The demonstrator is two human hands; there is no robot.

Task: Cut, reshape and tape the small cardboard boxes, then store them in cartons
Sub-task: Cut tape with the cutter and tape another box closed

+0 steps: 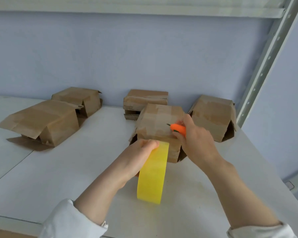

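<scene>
Head view: left hand (pixel 136 157) gripped the wide yellow tape roll (pixel 151 174) at the near edge of a small brown cardboard box (pixel 159 124) on the white table (pixel 67 169). Right hand (pixel 196 143) was clenched round an orange cutter (pixel 178 128) over the box top. Risk: blade slips, gashing box or left fingers. Blade blurred, tape strip unclear, no cartons visible.

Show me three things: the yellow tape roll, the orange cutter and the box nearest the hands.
yellow tape roll (pixel 151 172): head view, on its outer yellow band.
orange cutter (pixel 178 128): head view, on its orange body.
box nearest the hands (pixel 160 121): head view, on its taped top.
</scene>
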